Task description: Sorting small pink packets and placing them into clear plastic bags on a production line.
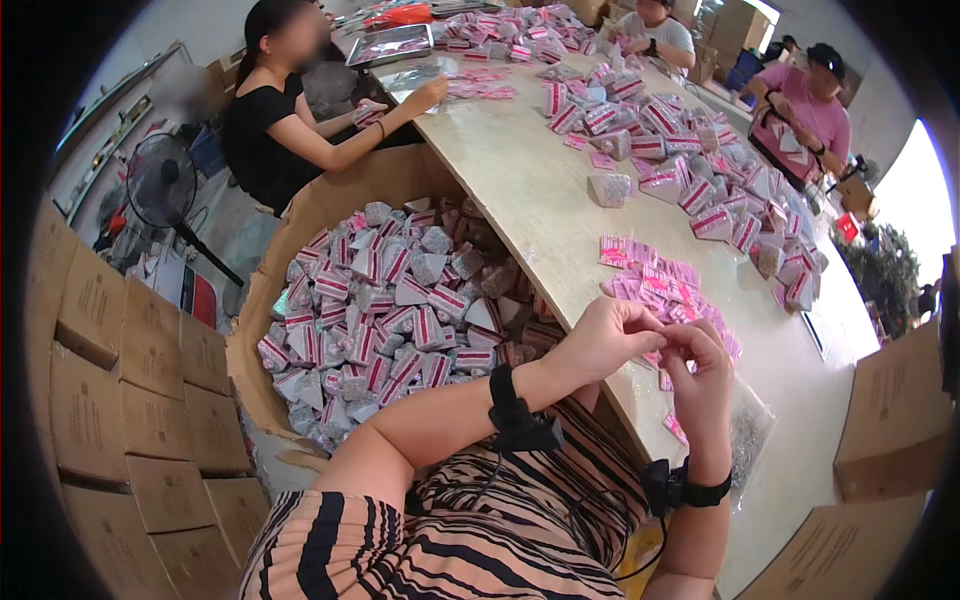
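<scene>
Pink cards [655, 285] lie in a loose, overlapping pile on the pale surface [540, 195], just beyond the person's two hands. The left hand [612, 342] reaches across from the left and the right hand [703, 368] comes up from below, their fingertips meeting over the near end of the pile. Each hand's grip is closed to a pinch of thumb and fingers; whether something small sits between them, I cannot tell. Black straps [522, 425] circle both wrists, above striped clothing [480, 535]. Under the right hand, near the surface's edge, lies a crinkled clear plastic sheet [750, 432].

Farther up, one silvery packet [609, 190] sits apart from a long heap of pink-striped packets [660, 125] running along the far side. To the left, just beside the surface, a big open carton [250, 345] holds many more striped packets [385, 300], lying at all angles. Beyond it a co-worker in black [268, 125] has an arm over the surface, near a metal tray [390, 45]. Brown boxes [88, 300] stand stacked at the left, by a black fan [162, 180].
</scene>
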Demonstrator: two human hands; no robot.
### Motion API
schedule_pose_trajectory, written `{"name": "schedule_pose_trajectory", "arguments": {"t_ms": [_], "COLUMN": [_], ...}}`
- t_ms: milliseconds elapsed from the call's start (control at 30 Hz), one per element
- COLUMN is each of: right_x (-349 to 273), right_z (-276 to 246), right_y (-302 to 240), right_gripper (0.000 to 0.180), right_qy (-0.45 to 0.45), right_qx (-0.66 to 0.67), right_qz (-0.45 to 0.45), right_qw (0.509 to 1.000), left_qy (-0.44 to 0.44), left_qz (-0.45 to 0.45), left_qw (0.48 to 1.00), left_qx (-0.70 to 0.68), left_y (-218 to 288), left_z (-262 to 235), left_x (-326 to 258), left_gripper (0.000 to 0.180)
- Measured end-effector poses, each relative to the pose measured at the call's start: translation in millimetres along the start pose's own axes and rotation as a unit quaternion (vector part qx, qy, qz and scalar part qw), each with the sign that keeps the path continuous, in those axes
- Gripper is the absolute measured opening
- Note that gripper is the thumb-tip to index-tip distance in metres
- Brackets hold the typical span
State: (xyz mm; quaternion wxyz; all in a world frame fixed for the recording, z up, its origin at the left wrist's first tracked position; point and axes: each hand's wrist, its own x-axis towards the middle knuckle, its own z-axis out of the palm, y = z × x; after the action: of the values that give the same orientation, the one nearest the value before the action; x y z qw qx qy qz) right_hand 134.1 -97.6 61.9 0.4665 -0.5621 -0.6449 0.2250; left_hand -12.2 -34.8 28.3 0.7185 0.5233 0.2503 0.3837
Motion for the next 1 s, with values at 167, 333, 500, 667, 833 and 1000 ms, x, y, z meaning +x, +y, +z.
{"name": "schedule_pose_trajectory", "arguments": {"t_ms": [167,333,500,667,833,1000], "right_x": [-3.7,-4.8,-8.4,-9.6,-11.8,-13.2], "right_z": [5.2,10.9,18.5,27.2,21.8,24.2], "right_y": [3.0,18.1,40.4,44.6,47.1,30.3], "right_gripper": [0.041,0.038,0.013,0.012,0.011,0.011], "right_qy": [-0.005,0.034,0.052,0.063,0.090,0.039], "right_qx": [0.066,0.237,0.409,0.414,0.468,0.354], "right_qz": [0.044,0.063,0.139,0.174,0.201,0.208], "right_qw": [0.997,0.969,0.900,0.891,0.856,0.911], "left_qy": [-0.036,0.010,0.069,0.094,0.095,-0.005], "left_qz": [-0.007,0.058,0.082,0.108,0.099,0.335], "left_qw": [0.999,0.998,0.994,0.989,0.987,0.841], "left_qx": [-0.012,0.007,0.003,0.036,0.083,0.425], "left_y": [-9.8,-7.3,-8.5,-13.0,-8.8,15.2], "left_z": [-12.1,-6.3,-4.6,-7.4,3.6,-27.4], "left_x": [6.9,4.7,2.3,-3.3,-4.3,-13.0], "left_gripper": [0.008,0.006,0.007,0.007,0.009,0.007]}}
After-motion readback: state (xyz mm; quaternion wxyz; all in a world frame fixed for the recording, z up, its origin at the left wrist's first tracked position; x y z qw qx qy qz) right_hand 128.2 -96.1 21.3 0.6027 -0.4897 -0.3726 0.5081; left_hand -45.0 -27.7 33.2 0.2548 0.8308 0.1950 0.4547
